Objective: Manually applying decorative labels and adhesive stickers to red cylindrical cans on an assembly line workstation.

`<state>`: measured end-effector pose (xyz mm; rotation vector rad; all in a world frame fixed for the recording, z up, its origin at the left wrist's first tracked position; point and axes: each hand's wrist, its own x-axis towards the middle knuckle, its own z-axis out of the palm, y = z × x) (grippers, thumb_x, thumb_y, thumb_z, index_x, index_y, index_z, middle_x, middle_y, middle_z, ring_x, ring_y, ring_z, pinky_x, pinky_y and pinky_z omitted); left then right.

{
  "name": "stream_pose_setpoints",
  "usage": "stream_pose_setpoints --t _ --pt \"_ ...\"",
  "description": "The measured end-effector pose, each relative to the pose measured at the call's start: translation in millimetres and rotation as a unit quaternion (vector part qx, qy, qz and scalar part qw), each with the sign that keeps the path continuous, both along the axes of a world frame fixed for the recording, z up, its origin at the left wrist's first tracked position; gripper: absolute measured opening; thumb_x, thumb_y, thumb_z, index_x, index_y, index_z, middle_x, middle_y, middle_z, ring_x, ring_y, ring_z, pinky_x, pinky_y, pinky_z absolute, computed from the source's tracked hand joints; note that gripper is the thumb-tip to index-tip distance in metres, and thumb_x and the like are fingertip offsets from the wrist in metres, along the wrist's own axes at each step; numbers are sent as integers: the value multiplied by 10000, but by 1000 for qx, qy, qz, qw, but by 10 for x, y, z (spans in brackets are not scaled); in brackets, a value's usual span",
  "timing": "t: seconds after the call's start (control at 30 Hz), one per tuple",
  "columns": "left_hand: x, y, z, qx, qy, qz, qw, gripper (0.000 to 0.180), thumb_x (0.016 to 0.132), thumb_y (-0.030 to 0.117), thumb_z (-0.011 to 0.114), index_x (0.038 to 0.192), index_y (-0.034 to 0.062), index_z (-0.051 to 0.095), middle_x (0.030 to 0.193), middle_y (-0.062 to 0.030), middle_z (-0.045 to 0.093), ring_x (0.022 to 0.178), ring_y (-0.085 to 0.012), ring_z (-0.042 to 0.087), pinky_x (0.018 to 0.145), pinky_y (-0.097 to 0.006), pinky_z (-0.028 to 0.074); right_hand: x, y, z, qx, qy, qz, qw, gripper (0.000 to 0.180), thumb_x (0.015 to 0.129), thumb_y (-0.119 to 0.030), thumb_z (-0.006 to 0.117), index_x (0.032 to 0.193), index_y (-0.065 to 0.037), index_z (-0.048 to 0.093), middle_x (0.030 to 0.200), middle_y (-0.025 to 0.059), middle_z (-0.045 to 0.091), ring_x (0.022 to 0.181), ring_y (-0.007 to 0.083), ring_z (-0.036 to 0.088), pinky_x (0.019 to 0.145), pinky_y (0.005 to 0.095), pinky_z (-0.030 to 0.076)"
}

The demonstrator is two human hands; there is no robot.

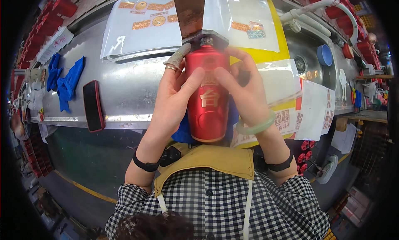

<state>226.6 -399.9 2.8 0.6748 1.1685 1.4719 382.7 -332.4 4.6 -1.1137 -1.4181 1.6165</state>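
Observation:
A glossy red bottle [208, 111] with raised gold characters lies before me, its neck pointing away and its wide base toward my apron. My left hand [176, 86] wraps its left side, thumb pressed on the front, a pale finger cot over one fingertip and a ring on a finger. From the other side my right hand [251, 88] grips it, thumb also on the front, a pale green bangle at the wrist. The bottle's neck is up against a dark metal holder [216, 35], at the foot of a brown metal post [189, 11]. Fingers behind the bottle are hidden.
Clear sheets of gold stickers [158, 21] lie on the steel bench around the post. A yellow board [280, 32] and printed paper sheets [316, 111] are at right. Left are a phone [93, 105] and blue cloths [71, 84]. A blue bowl [324, 55] stands by the sink.

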Motion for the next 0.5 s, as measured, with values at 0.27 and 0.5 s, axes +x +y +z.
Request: stream_pose_setpoints --t 0.27,0.5 --pt "-39 -56 -25 -14 -14 3 1000 626 1027 143 638 1570 29 347 1481 -137 479 1333 -209 517 1100 -361 454 60 -48 55 -38 32 6 999 590 916 -176 799 1418 -38 521 847 -59 417 733 27 406 663 187 390" --pt "-17 -250 63 -22 1 -52 998 827 952 66 720 1617 54 228 1538 -153 402 1384 -243 474 1121 -397 464 180 -178 25 7 -32 54 998 833 850 -199 861 1531 -82 396 901 -46 409 754 42 405 672 189 378"
